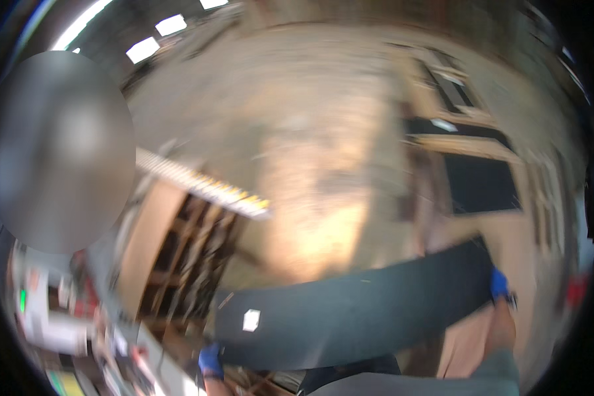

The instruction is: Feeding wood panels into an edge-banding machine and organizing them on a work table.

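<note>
You carry a long dark panel (356,310) crosswise in front of your body, its long axis running from near left to a slightly farther right, on a workshop floor (303,171). The panel lies between your two hands, to the right of your left hand (210,360) and to the left of your right hand (500,284). That left-to-right span appears to be the relation that any turn or shift of the panel depends on.

On your right, beyond the panel, a dark sheet (483,183) rests on pale boards (508,237); your right hand is the nearer one to them. On your left, farther out than your left hand, stands a slatted wooden stack (198,251).

Your left hand, in a blue glove, is closed at the near left corner, its forearm short in view from the near edge. Your right hand, also gloved in blue, is closed on the right short end, its arm reaching out and away from a grey sleeve (498,371). Both seem to pinch the panel's edge, though motion blur leaves the exact placing of thumbs and fingers uncertain. A white label (251,321) shows on the panel's upper face, toward the left end.
</note>
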`<state>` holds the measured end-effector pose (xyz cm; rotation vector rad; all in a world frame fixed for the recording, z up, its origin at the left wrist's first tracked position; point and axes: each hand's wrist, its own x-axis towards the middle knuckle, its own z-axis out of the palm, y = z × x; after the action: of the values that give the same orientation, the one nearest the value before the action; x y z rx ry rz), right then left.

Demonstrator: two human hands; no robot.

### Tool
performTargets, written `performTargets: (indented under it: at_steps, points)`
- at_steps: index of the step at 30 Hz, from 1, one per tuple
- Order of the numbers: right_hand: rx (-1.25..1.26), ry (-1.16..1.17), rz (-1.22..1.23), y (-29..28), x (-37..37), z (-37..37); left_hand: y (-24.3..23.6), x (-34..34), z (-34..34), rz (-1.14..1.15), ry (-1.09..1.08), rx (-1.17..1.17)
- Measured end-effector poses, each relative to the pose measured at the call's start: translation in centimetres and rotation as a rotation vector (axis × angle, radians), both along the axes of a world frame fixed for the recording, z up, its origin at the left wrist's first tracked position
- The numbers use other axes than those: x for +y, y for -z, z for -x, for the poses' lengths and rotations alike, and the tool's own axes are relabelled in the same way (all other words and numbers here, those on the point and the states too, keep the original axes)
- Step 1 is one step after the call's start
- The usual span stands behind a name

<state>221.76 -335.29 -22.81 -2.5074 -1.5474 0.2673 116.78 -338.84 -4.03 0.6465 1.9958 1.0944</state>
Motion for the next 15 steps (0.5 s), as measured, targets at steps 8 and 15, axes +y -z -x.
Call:
performTargets:
  at_steps: [8, 15]
  points:
    - [0.5, 0.063, -0.266, -3.1, 10.8, 13.9, -12.4, -11.7, 10.8, -0.562, -0.69, -0.386]
    - [0.446, -0.491, -0.393, -13.6, 24.1, 41.7, -9.7, -17.4, 18.9, -1.114, -0.84, -0.642]
